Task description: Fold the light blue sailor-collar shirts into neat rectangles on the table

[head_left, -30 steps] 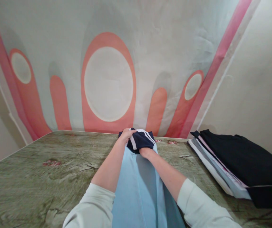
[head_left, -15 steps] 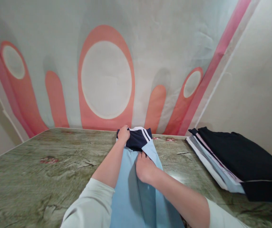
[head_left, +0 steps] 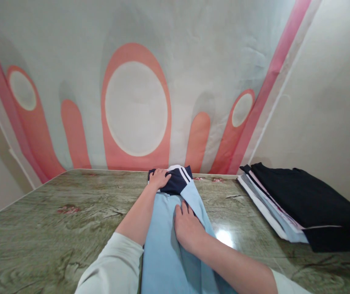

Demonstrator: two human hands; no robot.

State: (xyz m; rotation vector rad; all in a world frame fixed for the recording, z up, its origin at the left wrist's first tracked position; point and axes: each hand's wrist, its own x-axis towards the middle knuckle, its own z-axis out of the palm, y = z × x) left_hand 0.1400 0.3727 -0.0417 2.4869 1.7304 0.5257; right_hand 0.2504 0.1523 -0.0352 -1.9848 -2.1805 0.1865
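Garment (head_left: 165,241): one, light blue, navy far end, white stripes. Two hands, left (head_left: 160,179) and right (head_left: 189,228), lie open on it.

Blue-and-navy garment (head_left: 163,237), folded lengthwise, flat.

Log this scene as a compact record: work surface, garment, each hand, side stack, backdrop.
surface: wood-grain table with a glossy reflection right of the garment
garment: light blue cloth garment, lying lengthwise, with a navy section bearing white stripes at its far end
left hand: left hand, palm down on the navy section
right hand: right hand, resting on the light blue cloth, nearer the viewer
side stack: pile of folded clothes at right, black on top, paler layers beneath
backdrop: grey sheet with coral shapes
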